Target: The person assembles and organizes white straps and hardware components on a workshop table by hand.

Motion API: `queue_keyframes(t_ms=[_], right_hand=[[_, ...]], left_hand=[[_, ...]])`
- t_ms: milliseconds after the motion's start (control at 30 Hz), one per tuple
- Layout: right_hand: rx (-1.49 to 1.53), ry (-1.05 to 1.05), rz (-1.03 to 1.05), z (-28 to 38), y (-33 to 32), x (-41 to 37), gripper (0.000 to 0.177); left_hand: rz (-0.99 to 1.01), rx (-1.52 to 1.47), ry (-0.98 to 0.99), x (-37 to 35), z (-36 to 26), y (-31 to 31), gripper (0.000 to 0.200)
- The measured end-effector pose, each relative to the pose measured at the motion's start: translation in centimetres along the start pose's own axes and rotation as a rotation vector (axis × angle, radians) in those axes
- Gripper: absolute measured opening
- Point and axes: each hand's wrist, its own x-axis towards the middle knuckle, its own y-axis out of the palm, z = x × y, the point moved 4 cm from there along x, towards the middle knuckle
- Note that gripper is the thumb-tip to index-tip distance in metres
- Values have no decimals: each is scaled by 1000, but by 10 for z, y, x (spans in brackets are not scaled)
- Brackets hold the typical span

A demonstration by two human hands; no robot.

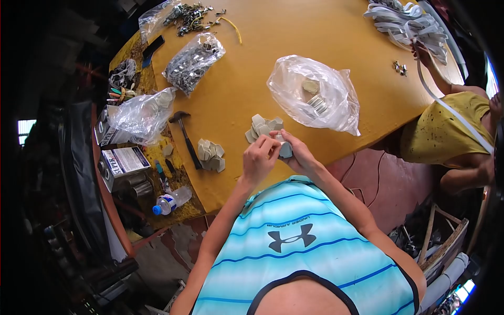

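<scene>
In front of my chest, over the near edge of the yellow table [247, 63], my two hands meet. My right hand [300, 154] is closed round a small blue-grey piece [285, 150] with flat faces. The fingers of my left hand [259, 159] are pinched together right at the top of that piece; what lies between them is hidden. Just beyond my hands is a loose pile of flat, angular beige-grey pieces [261, 126]. A second pile of such pieces [211, 154] sits to the left, beside a black-handled hammer [187, 140].
A clear plastic bag [336, 94] holding stacked round pieces lies ahead. Bags of metal parts [191, 65] are farther left. Boxes [124, 163] and a water bottle [172, 201] line the left side. At right, a person in yellow [446, 128] handles grey webbing [415, 29].
</scene>
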Motion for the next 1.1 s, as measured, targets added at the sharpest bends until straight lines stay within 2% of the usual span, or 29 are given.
queue_keyframes(t_ms=[67,167,300,367,400,467,533,600,667,733,767,833,933,1100], right_hand=[[99,49,-87,-6,-9,2,38],[169,22,-54,-15,-29,12,39],[234,-13,-86,-10,-42,17,38],[265,-18,-107,-6,-46,17,38],[265,-19,-108,-3,-46,16,38],[286,-14,-94,1,-45,14,38],[289,-11,-88,2,-45,12,38],[292,-10,-78,2,-44,13,38],[291,-6,-58,2,-44,12,39],[231,-19,-60,5,-40,9,40],[168,-24,-59,5,-38,7,40],[144,-29,-49,7,-31,2,40],[102,-18,-28,1,-24,4,39],[46,-26,-17,-3,-9,6,38]], left_hand=[[153,-121,-12,-4,-4,1,9],[248,-177,-21,-7,-12,-8,10],[266,-283,-51,-4,-16,-21,10],[120,-209,-65,0,-13,-30,11],[120,-210,-65,3,-10,-30,11],[-118,9,24,10,0,-35,12],[-133,120,68,13,17,-25,13],[77,380,112,8,38,0,16],[136,385,136,-2,47,11,15],[152,120,-33,-8,42,13,12],[160,117,-30,-9,38,14,12],[65,-151,-162,-2,20,1,14],[41,-254,-119,11,-2,-4,17],[51,-194,-93,16,0,1,17]])
